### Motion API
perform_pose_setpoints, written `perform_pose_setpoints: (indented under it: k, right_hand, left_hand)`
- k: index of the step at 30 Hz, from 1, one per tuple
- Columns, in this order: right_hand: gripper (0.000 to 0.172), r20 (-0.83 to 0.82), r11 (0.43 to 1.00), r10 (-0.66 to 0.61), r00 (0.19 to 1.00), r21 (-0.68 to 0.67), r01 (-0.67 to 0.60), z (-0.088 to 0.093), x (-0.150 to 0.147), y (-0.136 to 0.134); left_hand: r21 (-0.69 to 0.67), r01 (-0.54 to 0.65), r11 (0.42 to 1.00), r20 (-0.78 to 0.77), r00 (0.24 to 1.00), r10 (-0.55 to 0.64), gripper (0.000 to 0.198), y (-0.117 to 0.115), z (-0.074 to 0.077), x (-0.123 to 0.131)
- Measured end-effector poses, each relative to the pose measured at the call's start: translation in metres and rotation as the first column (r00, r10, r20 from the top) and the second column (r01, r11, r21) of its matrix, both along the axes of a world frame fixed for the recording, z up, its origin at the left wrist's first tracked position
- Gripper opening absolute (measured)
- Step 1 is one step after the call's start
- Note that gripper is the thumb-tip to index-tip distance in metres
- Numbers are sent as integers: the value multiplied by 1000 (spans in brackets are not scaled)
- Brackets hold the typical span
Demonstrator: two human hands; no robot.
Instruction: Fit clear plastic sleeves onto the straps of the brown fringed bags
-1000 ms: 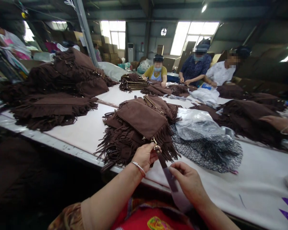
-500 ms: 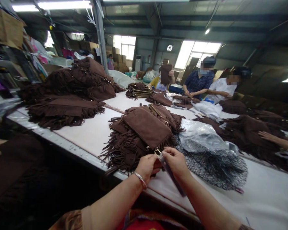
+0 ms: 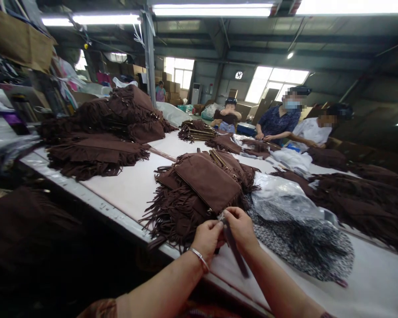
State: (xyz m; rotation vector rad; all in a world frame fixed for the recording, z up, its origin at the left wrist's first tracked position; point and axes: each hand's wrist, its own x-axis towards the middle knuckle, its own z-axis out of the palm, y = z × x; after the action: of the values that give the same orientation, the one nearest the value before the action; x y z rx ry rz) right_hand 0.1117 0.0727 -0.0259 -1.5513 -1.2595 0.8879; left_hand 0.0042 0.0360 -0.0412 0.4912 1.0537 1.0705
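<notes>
My left hand (image 3: 206, 235) and my right hand (image 3: 239, 226) meet at the near corner of a dark brown fringed bag (image 3: 207, 179), which lies flat on a pile of similar bags. Both are closed, fingertips pinched round the metal-clasp end of a dark brown strap (image 3: 236, 252). The clasp itself is mostly covered by my fingers. From my right hand the strap's free length hangs down toward the table edge. A small metal zip pull (image 3: 209, 211) shows at the bag's corner, just beyond my fingers. Long fringe (image 3: 166, 214) spreads to the left.
A clear plastic bag (image 3: 278, 190) and a black-and-white speckled cloth (image 3: 305, 243) lie right of the pile. More brown bags are heaped at left (image 3: 119, 115) and right (image 3: 361, 198) on the white table (image 3: 116, 187). Several people work across it; brown material (image 3: 16, 225) hangs at lower left.
My fingers have closed over the gold clasp, which showed more plainly before. The view has shifted a little. Across the table, a person has lowered a brown piece from in front of them.
</notes>
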Motion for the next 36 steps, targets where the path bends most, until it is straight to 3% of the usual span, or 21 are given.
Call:
perform_pose_setpoints:
  k: [3, 7, 9, 12, 16, 19, 22, 27, 32, 36]
  right_hand:
    - [45, -112, 993, 82, 990, -72, -91, -1, 11, -24]
    - [35, -201, 913, 241, 949, -286, -292, -9, 31, -69]
    - [35, -291, 877, 204, 935, -369, -307, -15, 38, -85]
    - [34, -375, 867, 150, 915, -395, -304, -20, 43, -96]
    - [33, -265, 885, 180, 947, -376, -274, -18, 43, -90]
    - [29, -73, 924, 240, 968, -288, -251, -12, 43, -81]
    - [24, 119, 949, 287, 951, -170, -265, -6, 42, -71]
    - [24, 274, 949, 316, 909, -88, -303, 2, 38, -54]
    - [27, 274, 949, 314, 909, -74, -305, 7, 31, -38]
    - [29, 161, 949, 314, 936, -76, -305, 1, 27, -28]
  left_hand:
    - [-8, 3, 1000, -21, 1000, -4, 34, -2, 1, -1]
    - [-14, 81, 997, -117, 990, -82, 28, -16, 0, 0]
    - [-9, 118, 993, -136, 984, -118, 26, -20, 0, 1]
    - [1, 99, 995, -54, 994, -99, 28, -16, 1, 2]
    - [97, 36, 995, -13, 999, -34, 25, -1, 7, 5]
    - [119, -6, 993, -50, 999, 12, 25, 5, 9, 6]
    - [117, -28, 993, -83, 996, 38, 28, 5, 9, 6]
    - [147, -23, 989, -100, 994, 38, 30, 5, 5, 4]
    - [170, -22, 985, -75, 997, 36, 32, 2, -1, 2]
    - [86, 13, 996, -63, 998, -8, 35, -13, -6, 1]
